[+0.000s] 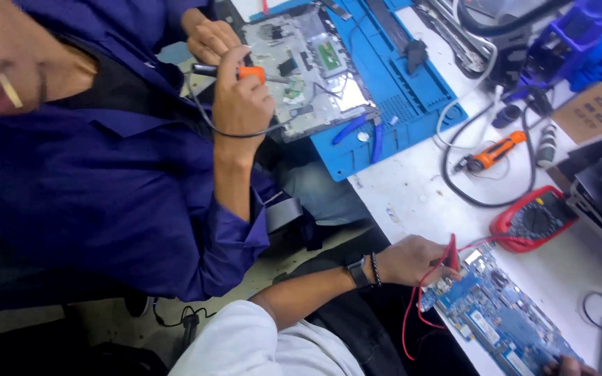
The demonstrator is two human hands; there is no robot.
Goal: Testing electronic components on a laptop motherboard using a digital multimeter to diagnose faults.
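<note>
Blue circuit board (499, 317) lies flat at the near edge of the white bench (412, 188), lower right of the view. Left hand (412, 260), wrist wearing a dark watch and bead bracelet, rests at the board's upper-left corner, closed around a red probe (451, 252) whose tip meets the board; red leads (416, 306) loop down off the bench edge. Right hand (569, 365) shows only at the bottom frame edge, fingers touching the board's lower end; its grip cannot be told. Red multimeter (532, 219) sits just beyond the board. Orange-handled tool (492, 153) lies farther back among black cables. Blue work mat (398, 90) carries an opened laptop chassis (308, 66). Co-worker in a dark blue shirt (106, 174) sits at the left; one hand (242, 101) grips an orange-and-black screwdriver (235, 71) over the chassis, the other hand (210, 38) rests beside it.
</note>
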